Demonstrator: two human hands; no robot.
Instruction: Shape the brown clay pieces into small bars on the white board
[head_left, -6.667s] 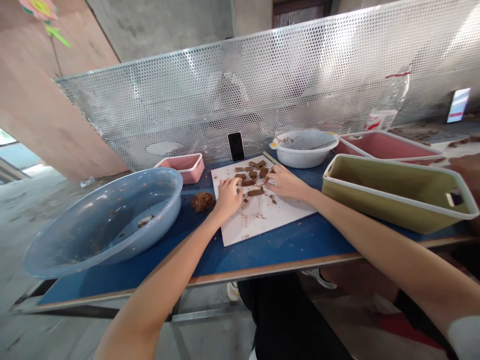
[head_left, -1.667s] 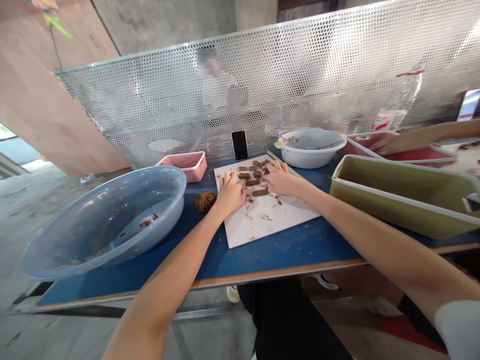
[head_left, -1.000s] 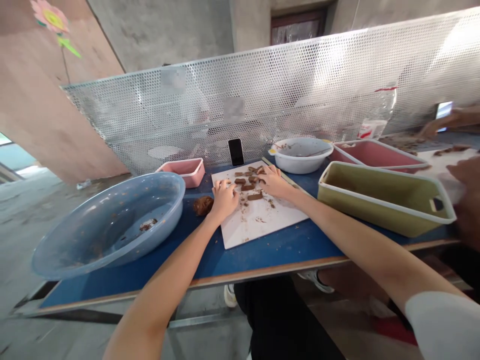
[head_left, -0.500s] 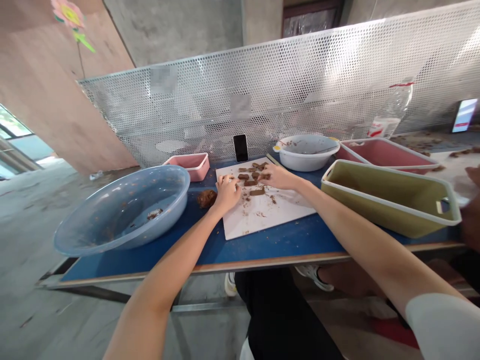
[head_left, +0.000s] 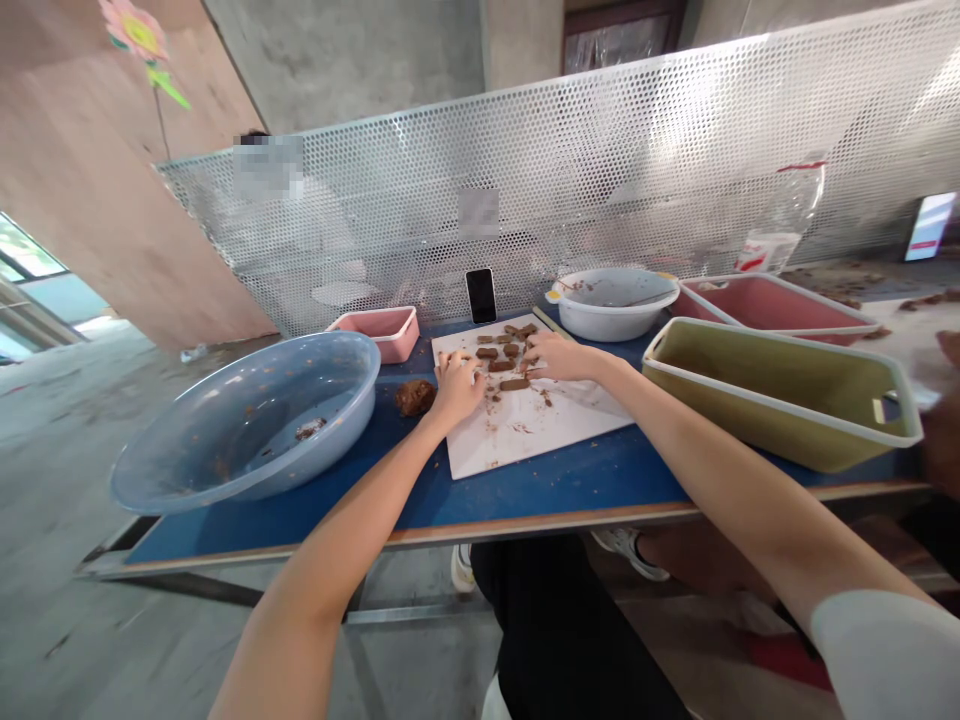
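Note:
A white board [head_left: 480, 450] lies on the blue table, with several small brown clay blocks [head_left: 514, 384] in loose rows on its upper half and crumbs around them. My left hand [head_left: 459, 388] rests at the board's left side, its fingers bent and apart with nothing visible in them, close to the blocks. Just left of that hand, a round brown clay lump [head_left: 415, 397] sits on the table. My right hand [head_left: 559, 357] reaches in from the right. Its fingers are curled over a clay piece at the right end of the rows, mostly hidden beneath them.
A large blue basin [head_left: 315, 470] overhangs the table's left edge. Behind are a small pink bin [head_left: 401, 345], a phone [head_left: 481, 296] and a white basin [head_left: 615, 322]. To the right stand a green bin [head_left: 750, 425], a pink bin [head_left: 780, 305] and a bottle [head_left: 780, 225]. A perforated metal screen [head_left: 600, 170] closes off the back.
My right hand has shifted slightly and now covers the clay piece that showed at its fingertips. My left hand stays nearly in place. Behind the screen, a person has moved left.

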